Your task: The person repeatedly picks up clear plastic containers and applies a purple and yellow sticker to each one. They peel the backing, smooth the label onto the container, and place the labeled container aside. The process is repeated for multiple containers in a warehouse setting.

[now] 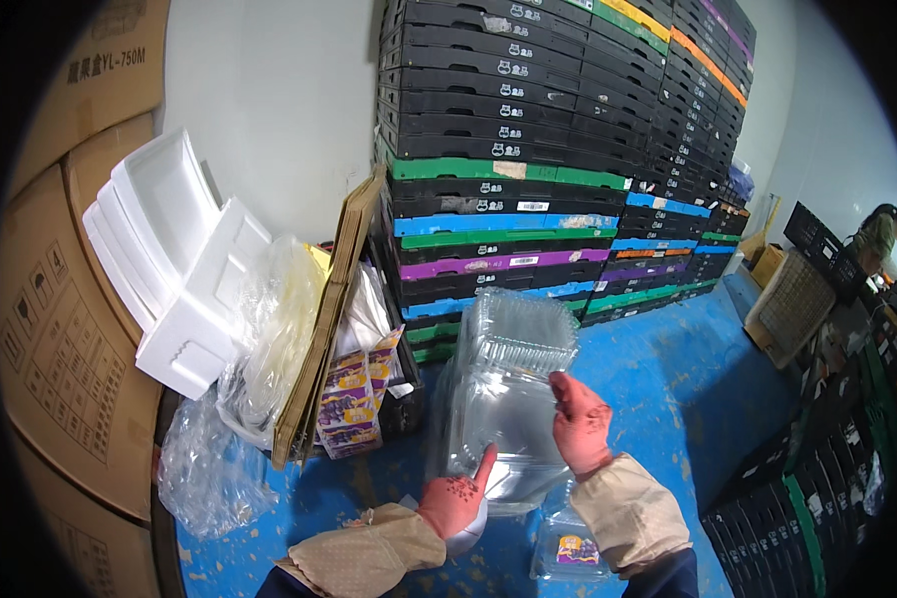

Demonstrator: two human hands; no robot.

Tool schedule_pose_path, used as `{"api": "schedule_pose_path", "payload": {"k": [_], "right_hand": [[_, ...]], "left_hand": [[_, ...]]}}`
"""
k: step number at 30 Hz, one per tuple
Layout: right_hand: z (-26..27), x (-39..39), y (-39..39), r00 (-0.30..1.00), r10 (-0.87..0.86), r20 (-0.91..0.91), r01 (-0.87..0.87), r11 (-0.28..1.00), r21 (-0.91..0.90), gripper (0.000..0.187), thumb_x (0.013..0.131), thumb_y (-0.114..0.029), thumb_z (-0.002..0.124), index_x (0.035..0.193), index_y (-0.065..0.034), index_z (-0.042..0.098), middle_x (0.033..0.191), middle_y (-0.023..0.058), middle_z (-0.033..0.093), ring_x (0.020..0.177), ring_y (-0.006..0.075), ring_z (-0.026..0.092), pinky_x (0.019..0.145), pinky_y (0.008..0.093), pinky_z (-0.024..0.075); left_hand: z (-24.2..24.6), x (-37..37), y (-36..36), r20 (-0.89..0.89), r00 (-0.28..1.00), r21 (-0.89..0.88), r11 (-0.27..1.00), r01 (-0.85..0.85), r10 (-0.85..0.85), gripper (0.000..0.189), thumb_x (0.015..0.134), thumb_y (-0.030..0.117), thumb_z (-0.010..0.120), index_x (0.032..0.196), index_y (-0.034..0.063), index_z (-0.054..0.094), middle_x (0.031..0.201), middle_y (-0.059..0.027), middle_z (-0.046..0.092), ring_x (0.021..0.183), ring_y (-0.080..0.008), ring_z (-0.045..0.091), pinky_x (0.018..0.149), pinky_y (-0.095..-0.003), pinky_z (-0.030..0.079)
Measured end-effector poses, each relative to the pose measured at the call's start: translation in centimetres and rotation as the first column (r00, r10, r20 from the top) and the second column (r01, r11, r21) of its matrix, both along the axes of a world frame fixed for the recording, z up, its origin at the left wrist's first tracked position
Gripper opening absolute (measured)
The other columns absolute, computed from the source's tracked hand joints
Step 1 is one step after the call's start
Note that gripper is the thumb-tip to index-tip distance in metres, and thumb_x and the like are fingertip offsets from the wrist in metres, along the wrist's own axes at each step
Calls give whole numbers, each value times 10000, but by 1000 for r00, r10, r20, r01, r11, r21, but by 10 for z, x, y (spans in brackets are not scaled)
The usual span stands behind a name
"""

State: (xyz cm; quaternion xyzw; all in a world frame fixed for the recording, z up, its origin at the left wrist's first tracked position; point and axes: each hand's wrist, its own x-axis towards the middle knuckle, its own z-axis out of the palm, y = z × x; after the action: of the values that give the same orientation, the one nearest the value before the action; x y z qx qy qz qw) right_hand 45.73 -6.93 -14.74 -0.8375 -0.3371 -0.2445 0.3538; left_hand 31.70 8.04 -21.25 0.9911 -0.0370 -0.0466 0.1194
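Note:
A tall nested stack of clear plastic clamshell containers [512, 404] stands in front of me. My left hand [456, 501], in a pink glove, lies at the stack's lower left, its index finger extended over the plastic; a white, rounded thing [469, 529] shows under it, partly hidden. At the stack's right edge is my right hand [583, 422], also gloved, with its fingers bent; whether it grips the plastic is not clear. Below, between my forearms, another clear clamshell [568, 553] with a purple and yellow label rests on the blue floor.
Folded black and coloured crates [508, 149] rise in tall stacks ahead. Cardboard boxes [67, 321], white foam boxes [187, 336], flattened cardboard [329, 321] and printed label sheets [351, 404] are at left. More crates [762, 538] stand at right; a person [878, 243] is farther back.

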Motion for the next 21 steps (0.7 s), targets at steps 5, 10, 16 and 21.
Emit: {"api": "schedule_pose_path", "payload": {"k": [5, 10, 16, 21], "right_hand": [[4, 36, -73, 995, -96, -17, 87, 797, 597, 465, 745, 178, 394, 1144, 11, 563, 1071, 136, 623, 970, 203, 603, 831, 298, 481], [-22, -14, -181, 882, -236, 409, 311, 942, -127, 314, 710, 96, 540, 999, -1, 613, 962, 191, 618, 867, 379, 593, 758, 431, 476], [-231, -95, -270, 988, -134, -78, 26, 638, -770, 364, 726, -150, 609, 1087, -128, 582, 1126, 97, 591, 1086, 301, 524, 979, 477, 352], [-221, -131, -252, 904, -125, -409, -225, 674, -704, 627, 626, -396, 786, 1183, -212, 565, 1265, 126, 508, 1193, 349, 447, 964, 521, 344]], "left_hand": [[-7, -1, 2, 3, 999, -51, 998, -34, 34, 750, 832, 92, 419, 1478, 64, 39, 810, -179, 661, 633, -304, 647, 563, -457, 482], [-12, -5, 6, 46, 998, -182, 983, -28, 37, 808, 813, 119, 473, 1482, 88, 20, 674, -145, 636, 554, -284, 607, 534, -440, 458], [-21, -17, 9, 301, 947, -5, 993, 121, -114, 756, 834, 147, 493, 1466, 19, 97, 667, -150, 609, 541, -252, 572, 542, -391, 471], [-27, -48, 33, 370, 807, 449, 849, 279, -460, 605, 866, 150, 493, 1400, 13, 244, 768, -188, 617, 641, -276, 594, 573, -401, 481]]}}
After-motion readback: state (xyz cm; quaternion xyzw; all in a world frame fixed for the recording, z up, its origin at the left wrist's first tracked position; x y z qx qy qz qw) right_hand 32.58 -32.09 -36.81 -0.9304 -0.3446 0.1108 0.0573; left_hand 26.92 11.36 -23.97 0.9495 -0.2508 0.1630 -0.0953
